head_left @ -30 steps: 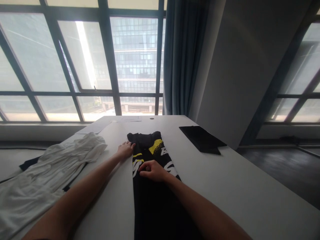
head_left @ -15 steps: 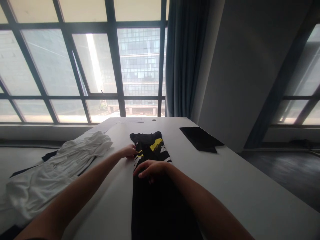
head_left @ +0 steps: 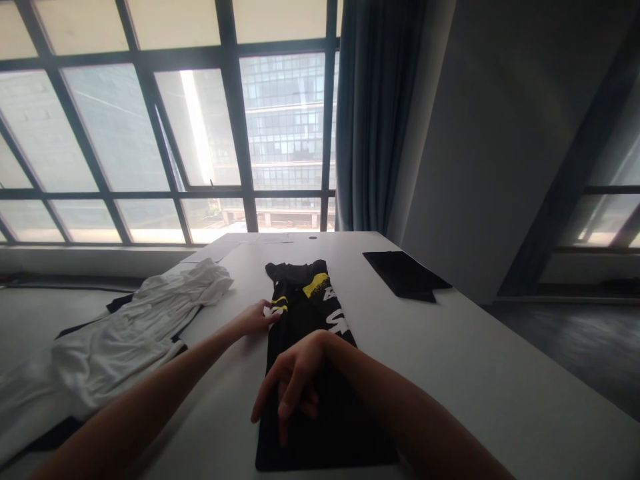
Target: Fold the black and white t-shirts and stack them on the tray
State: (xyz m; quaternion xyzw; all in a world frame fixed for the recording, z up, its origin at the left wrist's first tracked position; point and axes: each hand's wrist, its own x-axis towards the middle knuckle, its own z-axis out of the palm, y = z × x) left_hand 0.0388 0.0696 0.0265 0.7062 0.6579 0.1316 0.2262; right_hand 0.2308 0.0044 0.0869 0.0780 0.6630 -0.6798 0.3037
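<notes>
A black shirt (head_left: 295,313) with yellow patches and white print lies folded long and narrow on the white table, its collar end toward the window. At its left edge is my left hand (head_left: 254,319), thumb and fingers pinching the fabric beside the yellow stripes. My right hand (head_left: 295,377) hangs over the plain black near part, fingers spread and pointing down toward the left edge. Nothing shows in its grasp. Whether its fingertips touch the black surface, I cannot tell. The near end of the black piece is straight with a rounded corner.
Crumpled white cloth (head_left: 120,347) lies on the left, over some dark fabric. A flat black piece (head_left: 405,275) rests near the table's right edge. Papers (head_left: 270,237) lie at the far end of the white table (head_left: 450,373), before a window and blue curtain (head_left: 373,133).
My right hand has moved nearer to me along the black piece, uncovering more white print, and its fingers have spread. My left hand has shifted slightly along the left edge.
</notes>
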